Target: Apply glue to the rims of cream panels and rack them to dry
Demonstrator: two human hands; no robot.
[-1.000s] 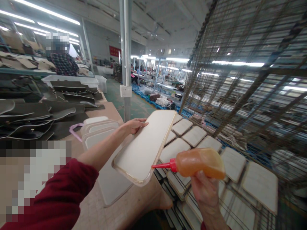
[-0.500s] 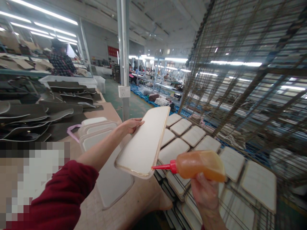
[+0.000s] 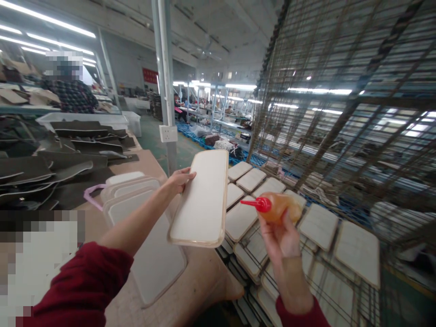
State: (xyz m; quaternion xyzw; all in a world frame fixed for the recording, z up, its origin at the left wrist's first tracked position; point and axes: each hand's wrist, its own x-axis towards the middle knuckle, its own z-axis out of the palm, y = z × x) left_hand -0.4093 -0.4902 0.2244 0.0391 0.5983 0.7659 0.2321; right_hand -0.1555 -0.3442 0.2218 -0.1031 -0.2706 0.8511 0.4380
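My left hand point(image 3: 182, 180) grips the left edge of a white rounded panel point(image 3: 204, 200), thumb on its face. The panel is held up at a slant, and a shiny tan band runs along its rim. In my right hand point(image 3: 281, 234) is a squeeze glue bottle point(image 3: 281, 206) with amber liquid and a red pointed nozzle point(image 3: 255, 204). The nozzle points left and is apart from the panel's right edge. Below my left forearm, more white panels point(image 3: 156, 259) lie overlapped on the brown-topped table point(image 3: 200, 272).
Rows of similar panels point(image 3: 320, 225) lie on a wire rack at right, beneath raised wire racks point(image 3: 340, 100). Dark curved pieces point(image 3: 85, 141) pile up at left near a clear bin point(image 3: 134, 122). A post with a socket point(image 3: 168, 133) stands ahead; a person point(image 3: 73, 91) is at the back left.
The bottle's nozzle has left the panel's lower right corner; the bottle is raised and turned. The panel now stands more upright. The whole view has shifted slightly.
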